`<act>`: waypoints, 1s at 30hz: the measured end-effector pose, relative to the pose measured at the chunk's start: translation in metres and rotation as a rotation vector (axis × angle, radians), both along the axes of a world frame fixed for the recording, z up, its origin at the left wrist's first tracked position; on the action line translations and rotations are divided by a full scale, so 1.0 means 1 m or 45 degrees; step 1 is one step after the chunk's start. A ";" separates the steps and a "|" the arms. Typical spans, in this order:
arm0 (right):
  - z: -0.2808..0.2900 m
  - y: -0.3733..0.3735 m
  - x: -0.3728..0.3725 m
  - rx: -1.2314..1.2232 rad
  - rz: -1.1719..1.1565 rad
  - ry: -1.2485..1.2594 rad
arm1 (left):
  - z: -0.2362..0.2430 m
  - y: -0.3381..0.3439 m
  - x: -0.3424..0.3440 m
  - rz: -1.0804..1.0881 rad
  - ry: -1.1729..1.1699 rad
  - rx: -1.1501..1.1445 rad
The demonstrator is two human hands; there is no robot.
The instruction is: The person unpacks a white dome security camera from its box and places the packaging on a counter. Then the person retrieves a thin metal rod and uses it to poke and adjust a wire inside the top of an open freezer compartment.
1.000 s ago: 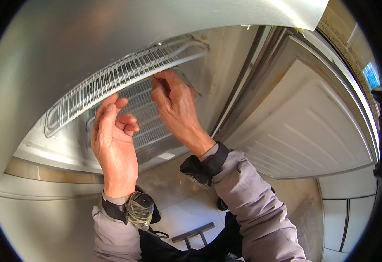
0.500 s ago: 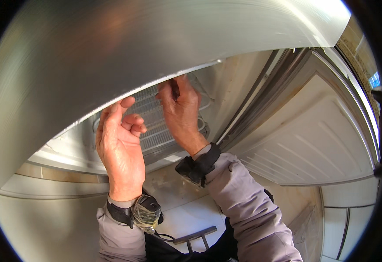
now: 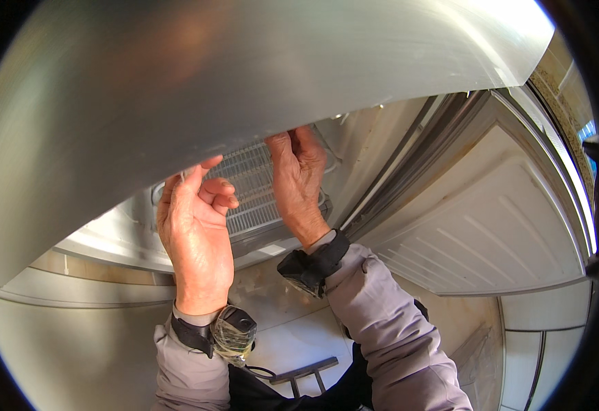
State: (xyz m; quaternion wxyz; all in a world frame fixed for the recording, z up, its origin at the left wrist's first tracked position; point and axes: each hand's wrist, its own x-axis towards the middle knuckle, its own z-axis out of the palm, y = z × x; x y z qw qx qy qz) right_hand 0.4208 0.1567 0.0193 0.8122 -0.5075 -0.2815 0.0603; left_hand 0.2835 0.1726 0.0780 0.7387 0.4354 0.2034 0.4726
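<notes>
A large silver-grey metal panel (image 3: pixel 196 75), like a fridge door, fills the upper part of the view. Just under its lower edge is my left hand (image 3: pixel 200 233), palm turned inward, its fingers loosely bent and apart. Its upper fingertips lie at the panel's edge, and I see nothing in the palm. My right hand (image 3: pixel 299 185) reaches up beside it with fingers bent together; the panel hides their tips and whatever they hold. Behind both hands, a white wire rack (image 3: pixel 248 195) shows inside the open fridge compartment (image 3: pixel 111 240).
At the right an open white inner door (image 3: pixel 477 212) with moulded ribs stands out, its grey gasket (image 3: pixel 419 154) along the hinge side. A white lower panel (image 3: pixel 73 342) is at the left. Below lie light floor tiles (image 3: pixel 292 335) and a dark bar-shaped frame (image 3: pixel 304 370).
The silver panel's edge sits lower in the view and covers more of the right fingers and rack. Both hands appear slightly further right, the right one also lower.
</notes>
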 end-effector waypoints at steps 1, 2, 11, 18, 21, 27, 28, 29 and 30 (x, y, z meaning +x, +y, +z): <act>0.000 0.000 0.001 -0.018 -0.011 -0.002 | 0.000 0.000 0.000 0.002 0.004 -0.002; 0.001 -0.001 0.001 -0.027 -0.022 -0.015 | 0.001 0.000 0.000 0.005 0.007 -0.003; 0.008 0.001 -0.001 -0.007 -0.001 0.050 | 0.002 0.000 -0.001 0.001 0.002 -0.007; 0.009 0.010 -0.008 0.014 0.020 0.096 | 0.006 0.001 -0.001 0.059 -0.013 -0.038; 0.009 0.010 -0.006 0.056 0.037 0.106 | 0.006 -0.001 -0.002 0.015 -0.075 0.036; 0.013 0.010 -0.008 -0.045 -0.024 0.052 | 0.006 0.001 -0.002 0.035 -0.023 0.037; 0.013 0.010 -0.009 -0.029 -0.013 0.057 | 0.006 0.002 -0.002 0.039 -0.021 0.040; 0.013 0.009 -0.010 -0.023 -0.009 0.081 | 0.006 0.001 -0.001 0.042 -0.019 0.043; 0.013 0.009 -0.009 -0.107 0.018 0.168 | 0.006 0.002 -0.001 0.051 -0.014 0.027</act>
